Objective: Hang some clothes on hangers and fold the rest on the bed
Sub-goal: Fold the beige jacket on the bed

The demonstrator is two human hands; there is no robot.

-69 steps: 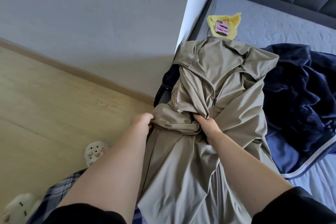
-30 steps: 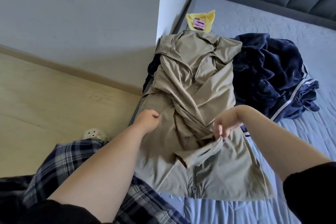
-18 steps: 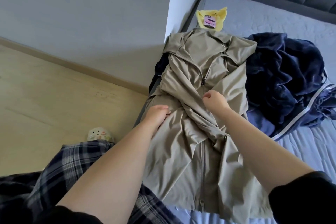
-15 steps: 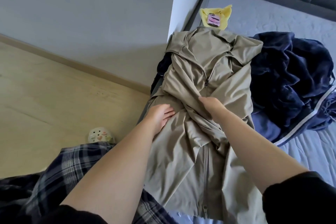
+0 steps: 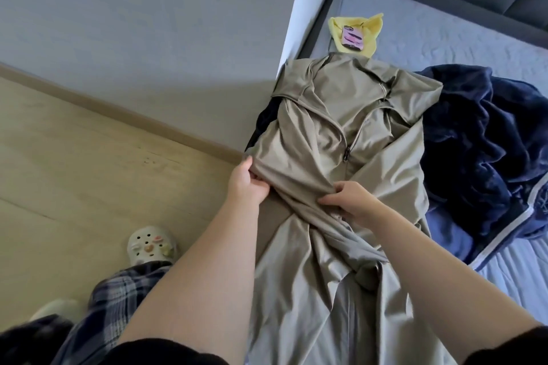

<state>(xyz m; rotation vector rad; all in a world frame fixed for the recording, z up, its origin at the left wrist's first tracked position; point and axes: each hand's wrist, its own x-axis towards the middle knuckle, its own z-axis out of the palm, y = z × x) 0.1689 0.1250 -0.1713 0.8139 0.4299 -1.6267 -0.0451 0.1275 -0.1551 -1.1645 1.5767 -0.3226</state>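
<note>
While folding the khaki jacket on the bed, gripping it across the waist with both hands. Clutching the jacket's left edge with the left hand, thumb on top and fingers tucked under the cloth, right at the side of the mattress. Pinching a bunched ridge near the middle with the right hand, just below the zip pull and on top of a sleeve crossing diagonally down the front. Working on a garment lying lengthwise along the bed's near edge, collar pointing toward a yellow cloth carrying a pink phone, lower half trailing toward the body. Working just beside a navy fleece heap touching the jacket's right side.

Judging from the grip, probably setting a crease at the waist before bringing one half over the other. Doing it well likely meaning:
- Holding both hands on one straight line, square to the zip.
- Lifting them together, not one ahead of the other.
- Laying the twisted sleeve flat inside the body first, to avoid trapping a bulge.
- Drawing the hands gently apart to take out the slack between them.
- Minding the left edge beside the drop to the floor, with smooth cloth being prone to sliding off.
</note>
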